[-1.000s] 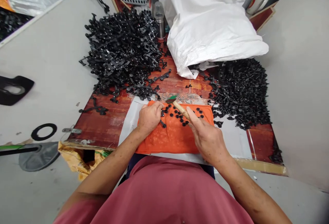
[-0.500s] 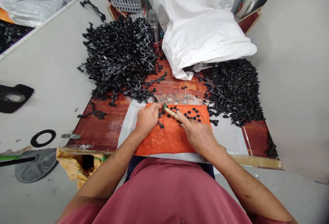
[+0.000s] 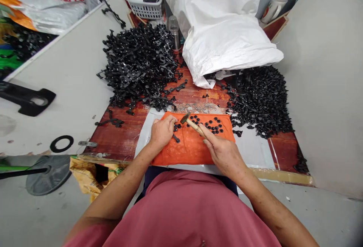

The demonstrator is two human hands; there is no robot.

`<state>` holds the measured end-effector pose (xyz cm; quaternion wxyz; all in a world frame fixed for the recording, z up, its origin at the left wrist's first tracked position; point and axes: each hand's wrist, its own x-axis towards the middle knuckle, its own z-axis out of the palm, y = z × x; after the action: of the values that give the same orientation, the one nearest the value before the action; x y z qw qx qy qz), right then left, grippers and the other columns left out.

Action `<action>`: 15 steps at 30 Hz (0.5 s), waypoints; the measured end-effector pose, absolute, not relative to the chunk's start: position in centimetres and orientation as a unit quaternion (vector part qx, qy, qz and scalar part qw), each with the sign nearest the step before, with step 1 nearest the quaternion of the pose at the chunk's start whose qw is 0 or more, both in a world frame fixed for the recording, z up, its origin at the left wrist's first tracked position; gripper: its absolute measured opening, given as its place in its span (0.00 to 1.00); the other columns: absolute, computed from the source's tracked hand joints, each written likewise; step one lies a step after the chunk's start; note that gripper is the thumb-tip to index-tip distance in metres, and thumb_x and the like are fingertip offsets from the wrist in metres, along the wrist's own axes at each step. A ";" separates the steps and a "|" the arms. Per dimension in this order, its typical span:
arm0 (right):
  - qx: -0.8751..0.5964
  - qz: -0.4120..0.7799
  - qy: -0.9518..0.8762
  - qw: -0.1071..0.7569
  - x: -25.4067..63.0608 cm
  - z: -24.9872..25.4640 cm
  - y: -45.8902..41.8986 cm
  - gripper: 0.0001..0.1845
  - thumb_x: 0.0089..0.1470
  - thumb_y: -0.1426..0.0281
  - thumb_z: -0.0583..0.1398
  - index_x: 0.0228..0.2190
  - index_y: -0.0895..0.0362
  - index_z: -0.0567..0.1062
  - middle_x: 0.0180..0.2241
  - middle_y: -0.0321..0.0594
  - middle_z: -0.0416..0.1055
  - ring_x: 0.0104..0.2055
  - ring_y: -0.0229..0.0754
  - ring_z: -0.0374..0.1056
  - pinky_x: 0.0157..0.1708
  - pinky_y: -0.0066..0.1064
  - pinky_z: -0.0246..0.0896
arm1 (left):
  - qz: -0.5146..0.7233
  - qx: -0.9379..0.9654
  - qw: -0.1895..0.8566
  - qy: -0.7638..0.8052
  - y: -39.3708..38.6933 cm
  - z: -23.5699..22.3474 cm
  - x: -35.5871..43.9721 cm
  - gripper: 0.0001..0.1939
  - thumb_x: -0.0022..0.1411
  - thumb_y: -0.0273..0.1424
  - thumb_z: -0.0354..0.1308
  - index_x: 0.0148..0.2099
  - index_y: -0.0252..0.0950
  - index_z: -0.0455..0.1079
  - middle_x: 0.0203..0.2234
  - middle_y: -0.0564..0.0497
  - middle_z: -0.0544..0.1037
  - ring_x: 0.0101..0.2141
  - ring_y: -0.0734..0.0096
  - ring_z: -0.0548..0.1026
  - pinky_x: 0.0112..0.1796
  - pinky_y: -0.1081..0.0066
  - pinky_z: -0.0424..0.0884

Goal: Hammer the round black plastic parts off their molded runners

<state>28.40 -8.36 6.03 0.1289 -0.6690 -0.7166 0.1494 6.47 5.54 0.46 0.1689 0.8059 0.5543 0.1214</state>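
My right hand [image 3: 224, 150] is wrapped round the wooden handle of a small hammer [image 3: 195, 127]. The hammer's dark head hangs just to the right of the fingertips of my left hand [image 3: 162, 131]. Those fingers are pinched at a small black plastic part with round ends [image 3: 176, 138], partly hidden under them. Both hands are over an orange cloth [image 3: 187, 152] spread on a pale sheet. To the right of the hammer head, several loose black round pieces [image 3: 210, 122] are scattered over the cloth.
A tall heap of black branched parts [image 3: 138, 62] stands at the back left. Another heap of small black pieces [image 3: 261, 99] lies at the right, below a white sack [image 3: 229, 43]. A grey basket [image 3: 146, 10] and a metal-capped bottle [image 3: 174, 33] are behind. Pale panels flank both sides.
The hammer has shifted slightly right, away from my left fingertips, and my right hand has moved with it. My left hand keeps its place on the cloth. The whole view has shifted a little.
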 end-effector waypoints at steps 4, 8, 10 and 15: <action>-0.682 0.104 -0.721 0.060 26.9 5.2 -7.7 0.30 0.70 0.68 0.50 0.71 0.47 0.58 0.36 0.43 0.80 0.30 0.42 0.75 0.31 0.29 0.67 | 0.101 0.811 0.156 0.555 5.6 0.8 6.6 0.15 0.73 0.33 0.46 0.45 0.43 0.75 0.30 0.50 0.83 0.33 0.61 0.79 0.44 0.64 0.65; -0.674 0.116 -0.729 0.044 26.3 4.9 -7.6 0.30 0.69 0.68 0.53 0.70 0.47 0.60 0.36 0.43 0.81 0.31 0.43 0.76 0.32 0.29 0.67 | 0.085 0.817 0.142 0.552 5.5 1.1 6.4 0.15 0.72 0.31 0.45 0.44 0.42 0.74 0.29 0.50 0.82 0.34 0.60 0.80 0.43 0.65 0.65; -0.669 0.149 -0.720 0.114 26.8 5.4 -8.0 0.31 0.69 0.70 0.53 0.70 0.48 0.59 0.40 0.43 0.81 0.36 0.43 0.77 0.37 0.30 0.69 | 0.083 0.822 0.150 0.543 5.3 1.1 6.4 0.15 0.72 0.31 0.44 0.44 0.42 0.74 0.30 0.49 0.82 0.34 0.59 0.80 0.41 0.65 0.65; -0.695 0.226 -0.625 0.275 30.7 6.1 -11.1 0.30 0.69 0.70 0.51 0.70 0.49 0.58 0.52 0.42 0.80 0.48 0.44 0.79 0.48 0.34 0.72 | 0.089 0.850 0.196 0.481 7.2 3.5 5.8 0.17 0.70 0.39 0.44 0.49 0.43 0.73 0.36 0.50 0.84 0.35 0.60 0.80 0.37 0.68 0.66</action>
<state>30.70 -11.07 6.10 0.2745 -0.6952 -0.6248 0.2257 5.76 7.19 3.50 0.1958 0.8499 0.4811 0.0894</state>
